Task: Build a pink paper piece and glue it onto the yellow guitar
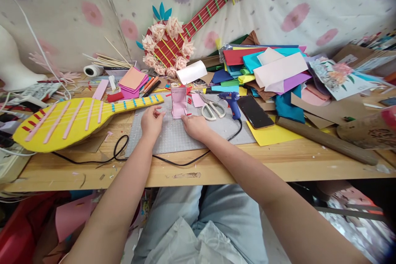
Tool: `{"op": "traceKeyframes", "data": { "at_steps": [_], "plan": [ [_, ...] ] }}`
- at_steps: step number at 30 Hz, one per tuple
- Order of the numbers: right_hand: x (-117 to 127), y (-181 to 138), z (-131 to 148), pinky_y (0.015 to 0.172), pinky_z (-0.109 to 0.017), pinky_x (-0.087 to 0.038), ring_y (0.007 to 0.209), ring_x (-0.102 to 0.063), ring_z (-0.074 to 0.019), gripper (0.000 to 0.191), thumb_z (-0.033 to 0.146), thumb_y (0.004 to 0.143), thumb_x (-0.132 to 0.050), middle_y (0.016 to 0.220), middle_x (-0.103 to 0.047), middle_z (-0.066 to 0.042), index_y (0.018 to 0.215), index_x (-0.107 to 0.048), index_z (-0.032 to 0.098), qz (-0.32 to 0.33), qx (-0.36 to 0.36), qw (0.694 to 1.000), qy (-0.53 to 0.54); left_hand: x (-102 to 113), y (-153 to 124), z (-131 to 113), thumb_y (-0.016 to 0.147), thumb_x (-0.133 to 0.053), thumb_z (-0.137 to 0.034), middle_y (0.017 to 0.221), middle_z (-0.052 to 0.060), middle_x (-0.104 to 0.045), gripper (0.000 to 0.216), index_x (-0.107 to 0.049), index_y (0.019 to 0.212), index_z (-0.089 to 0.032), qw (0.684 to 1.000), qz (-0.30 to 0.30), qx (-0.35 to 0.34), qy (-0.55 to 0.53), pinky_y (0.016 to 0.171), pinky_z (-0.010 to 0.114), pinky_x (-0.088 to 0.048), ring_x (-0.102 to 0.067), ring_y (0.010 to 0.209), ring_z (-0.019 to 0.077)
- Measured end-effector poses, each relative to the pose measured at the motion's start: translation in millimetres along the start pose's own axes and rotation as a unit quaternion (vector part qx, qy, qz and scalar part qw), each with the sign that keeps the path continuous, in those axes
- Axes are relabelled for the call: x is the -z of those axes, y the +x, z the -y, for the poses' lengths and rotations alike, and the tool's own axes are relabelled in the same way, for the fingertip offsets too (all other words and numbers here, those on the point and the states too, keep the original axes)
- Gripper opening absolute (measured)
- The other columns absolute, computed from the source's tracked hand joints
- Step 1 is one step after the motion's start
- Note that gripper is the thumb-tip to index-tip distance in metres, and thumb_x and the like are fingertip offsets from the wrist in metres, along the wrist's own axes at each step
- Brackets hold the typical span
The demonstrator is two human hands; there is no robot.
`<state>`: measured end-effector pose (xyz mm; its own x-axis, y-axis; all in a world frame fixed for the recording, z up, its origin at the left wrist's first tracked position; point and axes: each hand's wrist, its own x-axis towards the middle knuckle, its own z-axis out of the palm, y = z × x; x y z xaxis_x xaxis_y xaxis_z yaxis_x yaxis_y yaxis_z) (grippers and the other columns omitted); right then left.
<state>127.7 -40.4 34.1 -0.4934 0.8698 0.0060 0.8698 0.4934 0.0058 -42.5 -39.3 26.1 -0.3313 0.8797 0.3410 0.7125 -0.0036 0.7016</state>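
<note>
A small pink paper chair (178, 105) with red edging stands on the grey cutting mat (167, 142), in front of me. My right hand (195, 127) is at its front right corner, with the fingers closed against its lower edge; a small red piece (189, 114) shows by the fingertips. To the left of the chair is my left hand (152, 123), apart from it. Its fingers are loosely bent with a gap between thumb and forefinger, and nothing shows in them. Scissors (213, 109) with white handles lie right of the chair, beside a blue glue gun (232, 105).
A yellow cardboard lute (62, 121) lies at left. A black phone (255, 112) rests on yellow paper (272, 134) at right. Coloured paper (280, 70) is heaped behind it. A red flowered instrument (173, 45) leans at the back. The black cord (182, 164) crosses the front.
</note>
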Motion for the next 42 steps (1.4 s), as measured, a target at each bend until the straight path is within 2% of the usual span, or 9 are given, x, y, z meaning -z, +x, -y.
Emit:
{"op": "traceKeyframes", "data": {
  "at_steps": [4,7,19,25,32,39,42],
  "plan": [
    [0,0,1,0.071,-0.032,-0.044,0.092,-0.061,-0.0231,0.041,0.022,0.09,-0.021,0.102,-0.064,-0.014,0.123,-0.044,0.015,0.013,-0.005,1.0,-0.006,-2,1,1,0.066,-0.064,-0.036,0.075,0.003,-0.068,0.034,-0.067,0.095,-0.019,0.997,0.065,0.05,-0.013,0.072,0.029,-0.047,-0.061,0.071,0.0163],
    [1,1,1,0.071,-0.032,-0.044,0.091,-0.061,-0.0232,0.042,0.023,0.09,-0.021,0.102,-0.064,-0.014,0.124,-0.043,0.015,0.017,-0.007,1.0,-0.006,-2,1,-2,0.062,-0.068,-0.034,0.077,0.004,-0.07,0.034,-0.069,0.092,-0.017,0.995,0.084,0.058,-0.018,0.074,0.029,-0.048,-0.063,0.072,0.0172],
    [-2,0,5,0.073,-0.031,-0.044,0.092,-0.061,-0.0237,0.042,0.017,0.088,-0.025,0.101,-0.063,-0.018,0.127,-0.041,0.01,0.011,-0.002,1.0,-0.006,5,9,8,0.06,-0.069,-0.026,0.082,0.007,-0.07,0.035,-0.069,0.093,-0.013,0.992,0.055,0.094,-0.061,0.08,0.033,-0.049,-0.065,0.078,0.0198],
    [-5,-1,2,0.071,-0.031,-0.045,0.09,-0.061,-0.0221,0.042,0.021,0.089,-0.024,0.104,-0.064,-0.013,0.128,-0.041,0.015,0.003,-0.012,1.0,-0.004,-2,8,10,0.064,-0.063,-0.017,0.082,0.008,-0.069,0.032,-0.067,0.095,-0.011,0.975,0.083,0.136,-0.156,0.071,0.031,-0.053,-0.065,0.07,0.0159],
    [-11,0,0,0.071,-0.031,-0.044,0.09,-0.061,-0.0217,0.043,0.022,0.089,-0.022,0.105,-0.063,-0.012,0.129,-0.038,0.015,-0.008,-0.006,1.0,0.001,-2,10,13,0.068,-0.061,-0.022,0.084,0.007,-0.069,0.033,-0.066,0.1,-0.013,0.99,0.071,0.071,-0.098,0.076,0.03,-0.05,-0.064,0.074,0.0155],
    [-11,-1,-2,0.073,-0.031,-0.042,0.092,-0.059,-0.0219,0.047,0.025,0.089,-0.022,0.108,-0.062,-0.013,0.135,-0.029,0.015,-0.008,-0.007,1.0,0.018,-3,9,14,0.062,-0.068,-0.028,0.081,0.007,-0.068,0.041,-0.065,0.099,-0.011,0.987,0.059,0.083,-0.124,0.074,0.03,-0.05,-0.063,0.072,0.0158],
    [-11,-2,-3,0.071,-0.03,-0.041,0.09,-0.059,-0.0219,0.048,0.024,0.088,-0.025,0.106,-0.063,-0.013,0.135,-0.029,0.015,-0.016,-0.011,0.999,0.029,-2,8,11,0.061,-0.068,-0.023,0.08,0.006,-0.068,0.04,-0.066,0.099,-0.011,0.985,0.059,0.098,-0.133,0.076,0.03,-0.051,-0.063,0.072,0.0154]
  ]
}}
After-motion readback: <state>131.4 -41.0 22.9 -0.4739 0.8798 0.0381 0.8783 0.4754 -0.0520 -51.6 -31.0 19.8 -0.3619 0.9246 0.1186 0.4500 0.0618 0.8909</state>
